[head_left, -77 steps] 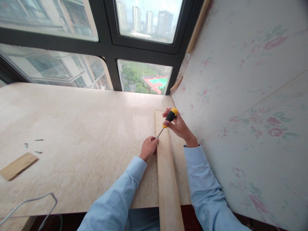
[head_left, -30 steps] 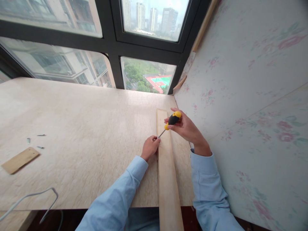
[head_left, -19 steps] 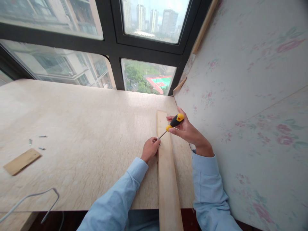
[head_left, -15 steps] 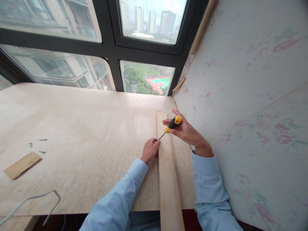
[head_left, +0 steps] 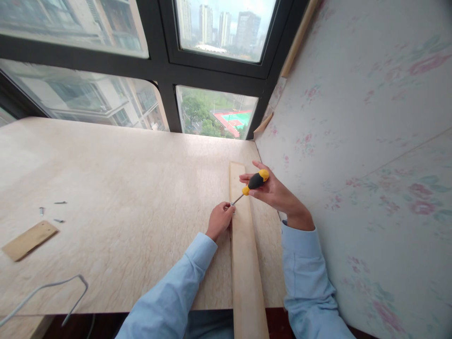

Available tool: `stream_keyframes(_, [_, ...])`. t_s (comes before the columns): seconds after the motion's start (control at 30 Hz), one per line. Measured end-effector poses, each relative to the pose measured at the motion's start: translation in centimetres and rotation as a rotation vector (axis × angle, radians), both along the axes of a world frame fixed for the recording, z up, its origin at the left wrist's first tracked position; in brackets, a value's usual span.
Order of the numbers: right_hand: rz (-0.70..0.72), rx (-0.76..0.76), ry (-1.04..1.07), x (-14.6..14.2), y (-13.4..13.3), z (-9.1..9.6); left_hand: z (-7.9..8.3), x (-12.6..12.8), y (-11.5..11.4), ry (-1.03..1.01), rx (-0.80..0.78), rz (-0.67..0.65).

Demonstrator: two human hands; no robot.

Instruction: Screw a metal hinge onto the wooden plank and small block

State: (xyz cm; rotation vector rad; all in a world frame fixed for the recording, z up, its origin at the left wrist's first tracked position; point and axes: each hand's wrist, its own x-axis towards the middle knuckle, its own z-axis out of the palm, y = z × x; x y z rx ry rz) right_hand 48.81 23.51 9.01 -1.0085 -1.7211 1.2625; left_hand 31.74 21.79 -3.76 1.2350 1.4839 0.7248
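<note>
A long pale wooden board (head_left: 247,263) lies lengthwise on the marble-like ledge, its near end jutting past the front edge. My right hand (head_left: 277,193) grips a screwdriver (head_left: 256,181) by its black and yellow handle, some fingers stretched out. The shaft slants down to the left, and its tip meets a small metal piece (head_left: 232,205) at the board's left side. That piece is pinched in the fingers of my left hand (head_left: 220,219), which rests against the board's left edge. The metal piece is partly hidden, so its exact kind does not show.
Several loose screws (head_left: 60,202) lie at the far left, near a short wooden plate (head_left: 30,240) with holes. A grey cable (head_left: 52,285) bends over the ledge's front edge. A floral papered wall (head_left: 353,188) rises at right; windows (head_left: 219,113) stand behind.
The screwdriver's handle has turned slightly in my right hand. My left hand stays at the same spot on the board. The view has shifted a little.
</note>
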Motion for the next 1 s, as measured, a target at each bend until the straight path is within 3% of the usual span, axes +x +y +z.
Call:
stream_keyframes(0.07, [-0.077, 0.035, -0.063, -0.3, 0.0, 0.4, -0.1, 0.0, 0.0, -0.004, 0.003, -0.004])
stream_keyframes(0.17, [-0.387, 0.177, -0.296, -1.0, 0.4, 0.5, -0.1, -0.1, 0.0, -0.005, 0.01, -0.012])
stream_keyframes(0.23, [-0.505, 0.206, -0.384, -1.3, 0.6, 0.3, -0.2, -0.1, -0.1, -0.004, 0.015, -0.013])
stream_keyframes(0.3, [-0.427, 0.148, -0.313, -1.2, 0.7, 0.0, -0.2, -0.1, -0.1, -0.004, 0.021, -0.012])
stream_keyframes(0.43, [-0.092, 0.036, -0.048, -0.3, 0.3, -0.4, -0.3, -0.1, -0.1, -0.004, 0.031, -0.004])
stream_keyframes(0.5, [-0.027, 0.008, 0.001, -0.1, 0.2, -0.3, -0.3, 0.0, -0.2, 0.0, 0.03, 0.0])
stream_keyframes(0.57, [-0.073, -0.003, -0.021, -0.3, 0.1, 0.0, -0.3, 0.0, -0.2, 0.0, 0.03, 0.0])
stream_keyframes(0.7, [-0.428, 0.155, -0.313, -1.2, 0.4, 0.5, -0.3, 0.0, -0.1, -0.014, 0.039, -0.004])
stream_keyframes(0.77, [-0.51, 0.185, -0.405, -1.4, 0.5, 0.4, -0.3, 0.0, -0.1, -0.021, 0.045, -0.005])
stream_keyframes(0.83, [-0.42, 0.119, -0.348, -1.1, 0.5, 0.2, -0.3, 0.0, -0.1, -0.021, 0.048, -0.006])
stream_keyframes(1.0, [-0.006, -0.049, -0.092, 0.3, 0.0, -0.2, -0.3, 0.0, -0.1, 0.011, 0.039, -0.004])
